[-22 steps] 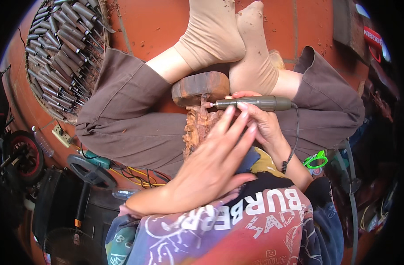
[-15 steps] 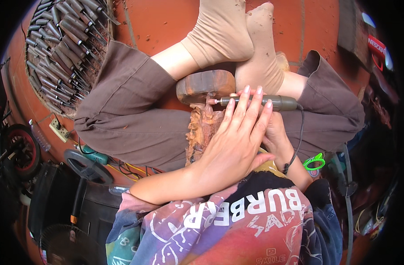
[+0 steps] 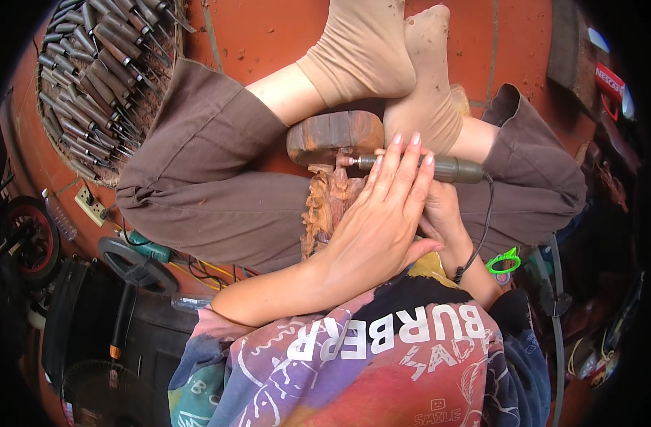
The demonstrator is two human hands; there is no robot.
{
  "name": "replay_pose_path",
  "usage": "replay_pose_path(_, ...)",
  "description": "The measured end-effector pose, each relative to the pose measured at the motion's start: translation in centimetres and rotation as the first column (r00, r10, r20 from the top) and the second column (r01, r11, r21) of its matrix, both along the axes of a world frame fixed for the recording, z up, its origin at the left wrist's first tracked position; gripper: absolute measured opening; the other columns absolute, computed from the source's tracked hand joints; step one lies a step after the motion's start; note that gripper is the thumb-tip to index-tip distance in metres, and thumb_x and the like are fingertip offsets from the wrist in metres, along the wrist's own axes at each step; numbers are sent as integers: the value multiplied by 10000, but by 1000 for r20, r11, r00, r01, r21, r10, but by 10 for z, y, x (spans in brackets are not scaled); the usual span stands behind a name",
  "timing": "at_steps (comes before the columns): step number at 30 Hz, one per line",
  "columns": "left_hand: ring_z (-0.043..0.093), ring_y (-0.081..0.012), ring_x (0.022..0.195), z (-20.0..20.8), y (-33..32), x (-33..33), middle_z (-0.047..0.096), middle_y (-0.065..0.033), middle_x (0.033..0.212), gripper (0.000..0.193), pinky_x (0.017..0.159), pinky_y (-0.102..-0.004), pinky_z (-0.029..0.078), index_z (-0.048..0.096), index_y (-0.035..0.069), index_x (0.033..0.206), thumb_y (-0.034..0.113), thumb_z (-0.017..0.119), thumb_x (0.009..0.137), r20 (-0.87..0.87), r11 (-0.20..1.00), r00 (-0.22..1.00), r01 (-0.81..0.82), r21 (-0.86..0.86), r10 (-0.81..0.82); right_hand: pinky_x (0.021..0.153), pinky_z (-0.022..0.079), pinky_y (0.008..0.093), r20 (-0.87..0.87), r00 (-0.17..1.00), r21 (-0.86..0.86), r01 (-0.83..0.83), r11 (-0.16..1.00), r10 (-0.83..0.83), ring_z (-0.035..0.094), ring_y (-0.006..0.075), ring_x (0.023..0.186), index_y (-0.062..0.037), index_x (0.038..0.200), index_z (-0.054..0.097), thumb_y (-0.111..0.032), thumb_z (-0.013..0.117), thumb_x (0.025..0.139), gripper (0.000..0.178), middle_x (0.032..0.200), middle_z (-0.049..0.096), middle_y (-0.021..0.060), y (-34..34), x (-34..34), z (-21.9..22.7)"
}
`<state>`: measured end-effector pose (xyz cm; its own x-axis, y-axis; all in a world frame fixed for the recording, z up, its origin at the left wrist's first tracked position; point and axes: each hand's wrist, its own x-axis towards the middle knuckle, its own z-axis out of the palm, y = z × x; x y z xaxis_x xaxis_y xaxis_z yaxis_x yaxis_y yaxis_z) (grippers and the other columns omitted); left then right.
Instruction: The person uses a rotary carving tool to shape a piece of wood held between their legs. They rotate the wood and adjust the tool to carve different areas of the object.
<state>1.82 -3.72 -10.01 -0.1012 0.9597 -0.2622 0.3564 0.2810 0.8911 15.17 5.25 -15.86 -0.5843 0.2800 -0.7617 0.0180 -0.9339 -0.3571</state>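
My left hand [image 3: 375, 228] lies flat-fingered on the half-detailed wood carving [image 3: 325, 206], my right hand [image 3: 443, 213] gripping the rotary tool [image 3: 439, 169]; its base looks rough.

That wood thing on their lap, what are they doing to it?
A person sits on the red tile floor with a wood carving on their lap. Their left hand lies flat over it. Their right hand, mostly hidden, grips a corded carving tool whose tip touches the wood. A basket of chisels sits nearby.
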Motion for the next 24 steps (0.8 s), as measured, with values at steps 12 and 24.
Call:
replay_pose_path(12, 203, -529, 1418, 12, -9, -7, 205, -333, 1533, 1073, 1150, -513, 248, 225, -119, 1474, 398, 784, 718, 52, 999, 998, -30, 17, 29, 873, 508, 284, 151, 970, 375, -237, 896, 193, 647, 136, 958, 21, 1112, 676, -131, 740, 853, 308, 1064, 708, 93, 6, -15, 25)
replay_pose_path(24, 206, -529, 1416, 8, -9, -11, 213, -336, 1528, 1048, 1148, -514, 251, 248, -133, 1458, 435, 758, 739, 47, 998, 998, -53, 45, 51, 878, 508, 281, 172, 978, 407, -182, 895, 121, 651, 140, 955, 36, 1114, 672, -131, 763, 827, 344, 1069, 712, 105, 2, -19, 18)
